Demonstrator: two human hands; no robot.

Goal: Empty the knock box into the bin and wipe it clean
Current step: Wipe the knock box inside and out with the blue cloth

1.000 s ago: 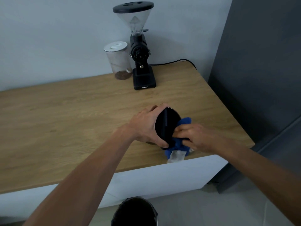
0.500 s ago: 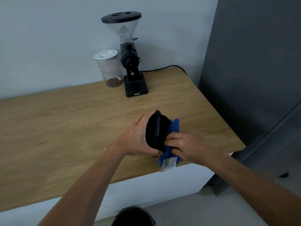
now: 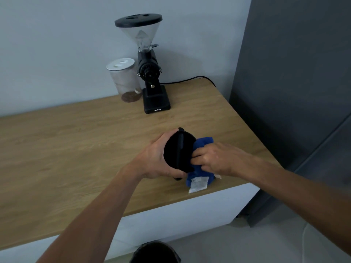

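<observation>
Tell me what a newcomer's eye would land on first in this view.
First, the two hands at the counter's near right corner: the left hand holds a round black knock box tipped on its side, while the right hand presses a bright blue cloth against it. Next, the tall black coffee grinder with a clear funnel hopper by the back wall, a white-lidded clear jar to its left.

We see the left hand point(image 3: 155, 158) gripping the black knock box point(image 3: 178, 151), tipped on its side above the wooden counter point(image 3: 76, 149), while the right hand point(image 3: 214, 158) presses a blue cloth point(image 3: 201, 147) against its opening. 1 coffee grinder point(image 3: 150, 73) and 1 lidded jar point(image 3: 125, 80) stand by the wall; a dark bin point(image 3: 154, 252) sits below.
</observation>
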